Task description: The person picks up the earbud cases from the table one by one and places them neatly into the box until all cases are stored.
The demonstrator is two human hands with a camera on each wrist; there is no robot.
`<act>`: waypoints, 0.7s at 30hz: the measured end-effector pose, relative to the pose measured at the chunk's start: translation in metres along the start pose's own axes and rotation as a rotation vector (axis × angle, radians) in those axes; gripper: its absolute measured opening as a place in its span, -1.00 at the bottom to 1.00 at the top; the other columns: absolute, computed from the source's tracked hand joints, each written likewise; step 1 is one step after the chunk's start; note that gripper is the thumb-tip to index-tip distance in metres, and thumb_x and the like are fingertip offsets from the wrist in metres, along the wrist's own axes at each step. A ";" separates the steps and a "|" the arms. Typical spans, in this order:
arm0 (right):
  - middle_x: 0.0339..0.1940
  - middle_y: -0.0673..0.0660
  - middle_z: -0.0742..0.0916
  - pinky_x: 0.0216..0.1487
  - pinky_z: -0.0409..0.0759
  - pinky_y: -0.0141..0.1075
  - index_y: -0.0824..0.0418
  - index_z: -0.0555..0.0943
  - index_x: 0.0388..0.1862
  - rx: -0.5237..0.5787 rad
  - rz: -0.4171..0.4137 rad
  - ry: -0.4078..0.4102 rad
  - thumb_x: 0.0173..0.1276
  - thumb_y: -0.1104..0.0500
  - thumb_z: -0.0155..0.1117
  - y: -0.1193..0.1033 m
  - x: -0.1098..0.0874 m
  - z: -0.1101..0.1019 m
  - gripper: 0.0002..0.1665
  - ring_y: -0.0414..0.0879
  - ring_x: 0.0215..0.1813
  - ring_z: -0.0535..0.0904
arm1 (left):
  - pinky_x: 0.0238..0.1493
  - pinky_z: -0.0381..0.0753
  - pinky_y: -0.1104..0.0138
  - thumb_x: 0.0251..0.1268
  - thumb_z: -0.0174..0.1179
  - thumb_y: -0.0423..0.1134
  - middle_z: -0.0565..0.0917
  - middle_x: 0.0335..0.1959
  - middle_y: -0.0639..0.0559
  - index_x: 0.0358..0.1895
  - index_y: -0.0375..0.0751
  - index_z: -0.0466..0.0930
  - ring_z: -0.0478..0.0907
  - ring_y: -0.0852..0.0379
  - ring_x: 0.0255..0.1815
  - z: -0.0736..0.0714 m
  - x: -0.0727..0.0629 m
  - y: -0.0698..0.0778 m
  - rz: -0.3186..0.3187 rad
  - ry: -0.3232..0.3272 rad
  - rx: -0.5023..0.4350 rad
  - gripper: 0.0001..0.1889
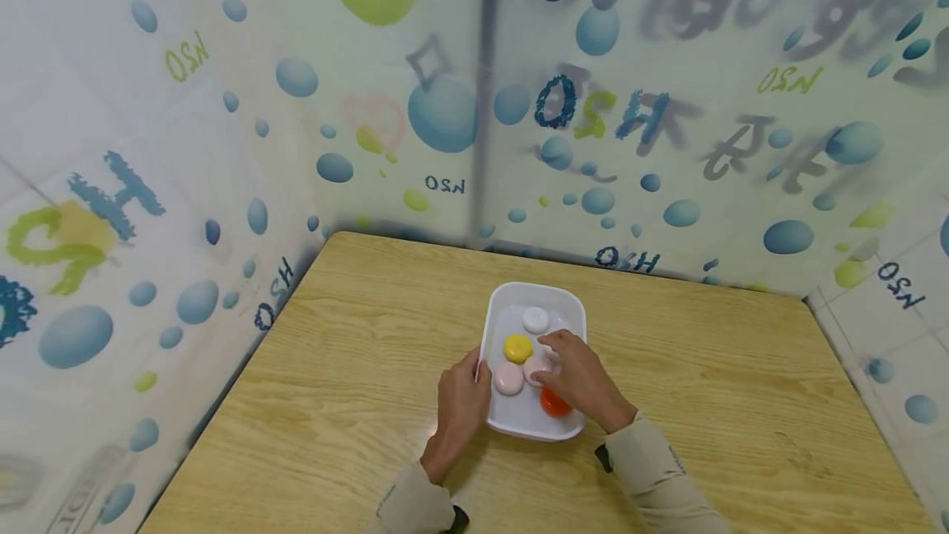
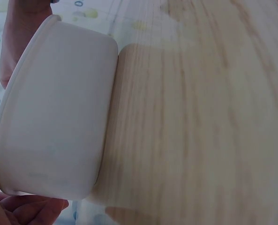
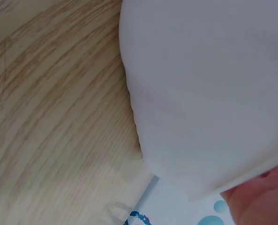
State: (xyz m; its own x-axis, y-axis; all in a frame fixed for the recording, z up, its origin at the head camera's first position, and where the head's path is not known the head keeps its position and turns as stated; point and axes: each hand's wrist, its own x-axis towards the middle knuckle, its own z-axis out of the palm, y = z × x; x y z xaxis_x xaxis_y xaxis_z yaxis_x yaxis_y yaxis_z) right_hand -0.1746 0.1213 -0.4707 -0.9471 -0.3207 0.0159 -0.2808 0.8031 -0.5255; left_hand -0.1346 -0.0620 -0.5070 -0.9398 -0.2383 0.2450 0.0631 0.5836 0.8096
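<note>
A white rectangular tray point(image 1: 537, 428) with raised walls sits on the table, holding several round disc-like pieces. My left hand point(image 1: 463, 399) grips its left rim, thumb at the edge; in the left wrist view its fingers point(image 2: 35, 208) lie against the tray's side point(image 2: 59, 108). Over the tray's right side reaches my right hand point(image 1: 582, 377), index finger and thumb apart. The thumb overlaps a pale pink disc point(image 1: 532, 367). A second pink disc point(image 1: 508, 379) lies left of it, a yellow disc point(image 1: 517, 347) above, a white disc point(image 1: 536, 320) farthest back. An orange-red disc point(image 1: 554, 404) is partly under the hand.
The wooden table point(image 1: 356, 353) extends on both sides of the tray. Behind it stands a wall point(image 1: 356, 204) covered in a blue and green bubble print, and a similar wall point(image 1: 193, 254) borders the left edge.
</note>
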 end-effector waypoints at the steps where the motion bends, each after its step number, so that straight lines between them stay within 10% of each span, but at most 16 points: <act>1: 0.11 0.23 0.65 0.11 0.60 -0.06 0.32 0.60 0.17 0.003 0.004 -0.001 0.11 0.14 0.56 0.000 0.000 -0.001 -0.35 0.06 0.05 0.61 | -0.40 0.61 0.10 0.27 0.13 -0.40 0.78 -0.33 -0.18 0.03 -0.27 0.72 0.71 -0.06 -0.36 0.000 0.000 0.000 0.002 -0.001 0.000 -0.70; 21: 0.22 0.24 0.60 0.20 0.54 0.02 0.27 0.56 0.24 0.027 0.091 0.038 0.23 0.09 0.47 0.004 -0.006 -0.012 -0.38 0.14 0.20 0.52 | -0.37 0.63 0.17 0.29 0.15 -0.38 0.78 -0.31 -0.16 0.03 -0.33 0.70 0.69 0.04 -0.34 0.003 0.004 -0.003 0.015 -0.006 -0.019 -0.71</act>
State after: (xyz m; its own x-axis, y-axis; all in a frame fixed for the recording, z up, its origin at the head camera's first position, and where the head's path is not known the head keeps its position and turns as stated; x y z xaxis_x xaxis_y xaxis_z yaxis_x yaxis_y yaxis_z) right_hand -0.1715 0.1326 -0.4621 -0.9738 -0.2275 -0.0010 -0.1896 0.8143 -0.5487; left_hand -0.1398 -0.0619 -0.5101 -0.9406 -0.2250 0.2544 0.0838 0.5720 0.8160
